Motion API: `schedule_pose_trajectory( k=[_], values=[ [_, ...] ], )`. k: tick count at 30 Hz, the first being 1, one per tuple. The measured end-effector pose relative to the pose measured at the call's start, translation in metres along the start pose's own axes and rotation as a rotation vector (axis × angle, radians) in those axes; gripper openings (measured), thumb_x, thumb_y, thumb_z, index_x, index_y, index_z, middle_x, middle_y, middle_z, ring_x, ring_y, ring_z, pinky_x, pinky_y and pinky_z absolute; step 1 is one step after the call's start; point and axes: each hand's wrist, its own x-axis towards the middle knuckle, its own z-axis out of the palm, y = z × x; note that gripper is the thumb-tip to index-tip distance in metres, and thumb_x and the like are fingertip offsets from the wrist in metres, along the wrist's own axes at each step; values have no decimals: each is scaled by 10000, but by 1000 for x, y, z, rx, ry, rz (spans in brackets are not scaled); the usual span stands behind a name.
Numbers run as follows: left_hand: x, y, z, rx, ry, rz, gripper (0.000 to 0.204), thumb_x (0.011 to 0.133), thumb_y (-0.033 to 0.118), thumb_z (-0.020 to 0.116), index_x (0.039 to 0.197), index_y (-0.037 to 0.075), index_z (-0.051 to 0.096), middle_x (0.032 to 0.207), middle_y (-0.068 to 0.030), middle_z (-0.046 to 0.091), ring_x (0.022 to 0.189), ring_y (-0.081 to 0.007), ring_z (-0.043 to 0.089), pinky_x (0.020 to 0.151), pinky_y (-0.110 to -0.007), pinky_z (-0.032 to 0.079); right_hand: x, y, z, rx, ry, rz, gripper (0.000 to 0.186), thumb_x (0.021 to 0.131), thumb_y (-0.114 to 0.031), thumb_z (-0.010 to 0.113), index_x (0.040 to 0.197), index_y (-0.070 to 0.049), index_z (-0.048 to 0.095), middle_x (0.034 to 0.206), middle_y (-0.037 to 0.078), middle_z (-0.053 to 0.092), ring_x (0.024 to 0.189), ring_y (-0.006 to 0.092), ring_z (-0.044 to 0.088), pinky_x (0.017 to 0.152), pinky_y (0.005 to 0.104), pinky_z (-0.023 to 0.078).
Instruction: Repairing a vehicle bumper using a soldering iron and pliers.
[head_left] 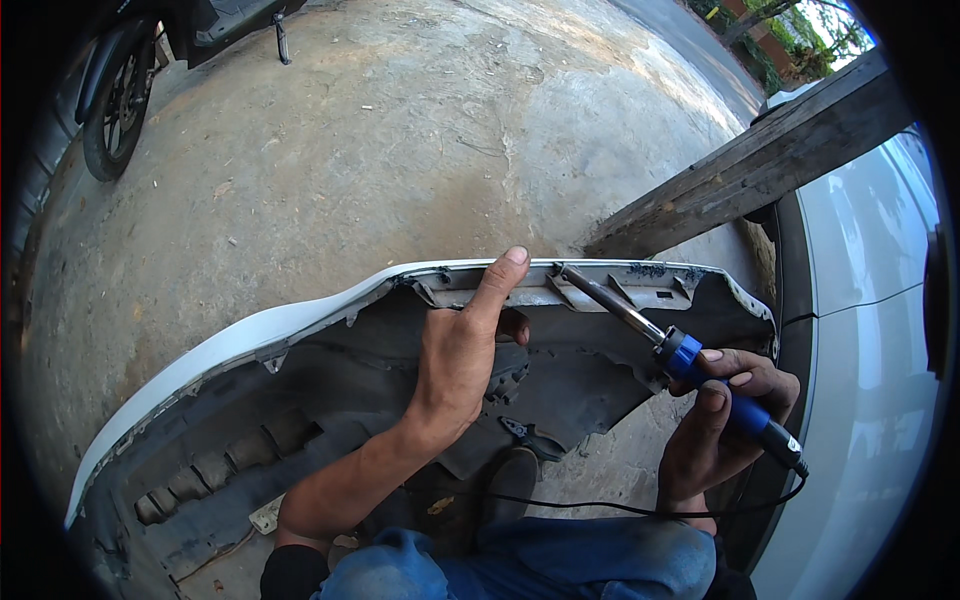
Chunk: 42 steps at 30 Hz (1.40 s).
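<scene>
A white car bumper [290, 322] stretches across in front of me, its dark inner side facing me. My left hand [462, 355] grips its upper rim near the middle, thumb laid over the edge and fingers curled below, partly hidden. In my right hand [735, 400] is a soldering iron [745, 415] with a blue handle and a metal shaft slanting up to the left. Its tip meets the bumper's inner rim, right of my left thumb. Dark, rough marks show on the rim farther right. A black cord runs from the handle across my legs.
Pliers [532, 438] lie beside my shoe [512, 480]. A wooden post [740, 160] slants behind the bumper's right end, next to a light-coloured car [860, 320]. A motorbike wheel [120, 105] stands at the far left on the concrete floor [350, 150].
</scene>
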Motion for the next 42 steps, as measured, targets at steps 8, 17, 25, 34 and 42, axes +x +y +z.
schedule_pose_trajectory(
  k=[8, 17, 25, 34, 42],
  values=[
    [0, 0, -2, 19, 20, -29, 341, 943, 347, 701, 955, 6, 702, 862, -59, 659, 713, -122, 576, 631, -288, 455, -1, 1, 1, 0, 5, 11, 342, 922, -145, 724, 1039, -55, 415, 946, 161, 619, 884, 184, 662, 643, 313, 623],
    [0, 1, 1, 0, 6, -19, 343, 943, 347, 700, 956, 4, 701, 872, -59, 654, 723, -121, 566, 639, -292, 448, -1, 0, -2, -11, -3, 18, 348, 926, -164, 724, 1037, -57, 413, 953, 162, 615, 877, 182, 660, 649, 314, 624],
    [0, 1, -1, -3, 6, -23, 338, 941, 351, 704, 950, 13, 702, 866, -59, 653, 722, -122, 564, 643, -291, 448, -1, 0, -1, -14, -11, 20, 349, 930, -170, 719, 1039, -60, 406, 953, 159, 615, 879, 181, 659, 654, 321, 624],
    [0, 0, 3, 8, 29, 13, 398, 929, 412, 708, 870, 18, 714, 769, -30, 630, 655, -104, 537, 592, -266, 457, -2, 2, -1, -2, 7, 15, 356, 920, -151, 729, 1045, -58, 410, 951, 172, 622, 862, 175, 661, 655, 312, 624],
    [0, 0, 0, 24, 27, -11, 385, 935, 402, 702, 873, 23, 714, 775, -22, 623, 673, -97, 534, 590, -267, 460, -2, 1, -1, -18, -4, 9, 344, 920, -141, 726, 1043, -56, 416, 951, 173, 628, 861, 174, 665, 650, 307, 622]
  ],
)
